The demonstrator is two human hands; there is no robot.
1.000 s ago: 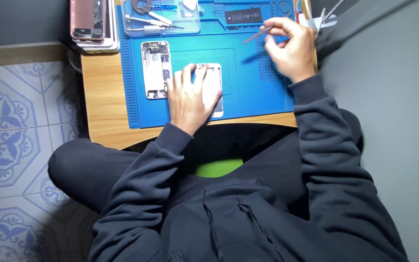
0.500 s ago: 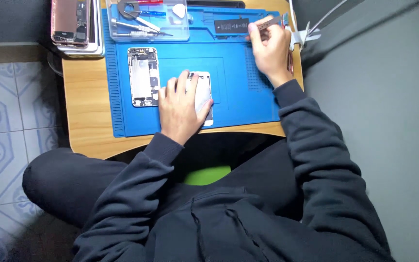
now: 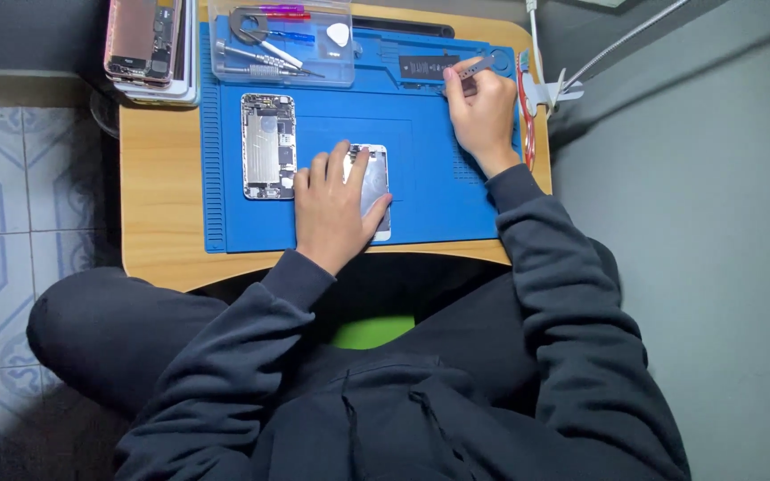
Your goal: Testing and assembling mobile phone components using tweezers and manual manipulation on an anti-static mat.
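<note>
Head view: left hand (image 3: 336, 214) pressed flat on the thin, likely fragile silver phone panel (image 3: 374, 187); right hand (image 3: 483, 111) pinched slim metal tweezers (image 3: 474, 67), far right.

A small wooden counter (image 3: 162, 178) stands over a tiled floor (image 3: 11, 178). A blue mat (image 3: 438, 178) covers most of its top, leaving bare wood along the left and near edges. A stack of phones (image 3: 149, 44) sits at the far left corner, just beside the mat.
</note>
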